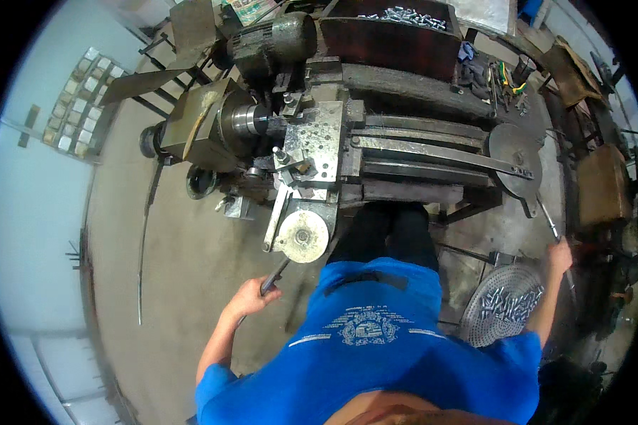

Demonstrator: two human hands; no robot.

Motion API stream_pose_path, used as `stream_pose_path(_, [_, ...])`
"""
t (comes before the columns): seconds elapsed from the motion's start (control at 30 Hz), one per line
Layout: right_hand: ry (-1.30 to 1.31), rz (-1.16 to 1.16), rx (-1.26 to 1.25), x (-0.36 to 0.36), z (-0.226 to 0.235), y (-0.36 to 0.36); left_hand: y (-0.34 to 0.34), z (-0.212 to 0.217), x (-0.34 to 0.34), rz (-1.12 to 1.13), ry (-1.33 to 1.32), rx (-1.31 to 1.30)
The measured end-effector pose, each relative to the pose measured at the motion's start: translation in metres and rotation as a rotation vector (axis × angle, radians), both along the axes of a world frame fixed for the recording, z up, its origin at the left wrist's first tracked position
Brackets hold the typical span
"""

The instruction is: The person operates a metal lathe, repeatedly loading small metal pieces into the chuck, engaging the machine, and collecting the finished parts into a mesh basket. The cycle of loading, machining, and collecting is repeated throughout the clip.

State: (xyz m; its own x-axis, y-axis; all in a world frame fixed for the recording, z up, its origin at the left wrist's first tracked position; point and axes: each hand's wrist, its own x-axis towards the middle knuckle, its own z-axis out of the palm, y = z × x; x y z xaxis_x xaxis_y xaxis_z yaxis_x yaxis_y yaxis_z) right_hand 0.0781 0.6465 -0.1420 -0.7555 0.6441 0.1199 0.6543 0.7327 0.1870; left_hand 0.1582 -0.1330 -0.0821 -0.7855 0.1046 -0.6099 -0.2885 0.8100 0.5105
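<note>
At the lower left my left hand (252, 296) is closed around a dark metal lever (275, 275), whose upper end reaches toward a pale round disc (303, 236) on the lathe-like machine. Out to the right, my right hand (560, 256) grips a metal rod (548, 215) that runs up beside a large dark disc (515, 159) at the end of the bed. Between the hands lies the flat steel carriage (313, 138) with a clamped tool block. A shiny chuck (248, 120) faces it from the left.
A perforated round basket (475, 327) of bolt-like metal pieces stands by my right forearm. Behind the machine are a motor (276, 39), a dark bin (383, 42) holding similar pieces, and several hand tools (507, 78). A brown box (602, 185) sits at the far right.
</note>
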Motion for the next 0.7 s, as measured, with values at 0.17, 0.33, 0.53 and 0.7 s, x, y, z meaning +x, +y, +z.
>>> stream_pose_path(0.17, [0.024, -0.098, -0.062, 0.039, 0.008, -0.066, 0.012, 0.001, -0.004, 0.095, -0.01, 0.025])
stream_pose_path(0.33, [0.127, -0.119, -0.134, 0.055, -0.004, -0.09, 0.002, -0.01, 0.001, 0.076, 0.06, 0.046])
stream_pose_path(0.53, [0.236, -0.043, -0.217, 0.064, 0.006, -0.12, 0.004, -0.01, 0.0, 0.076, 0.043, 0.037])
stream_pose_path(0.7, [0.284, -0.026, -0.238, 0.07, 0.002, -0.127, 0.004, -0.01, 0.001, 0.073, 0.065, 0.036])
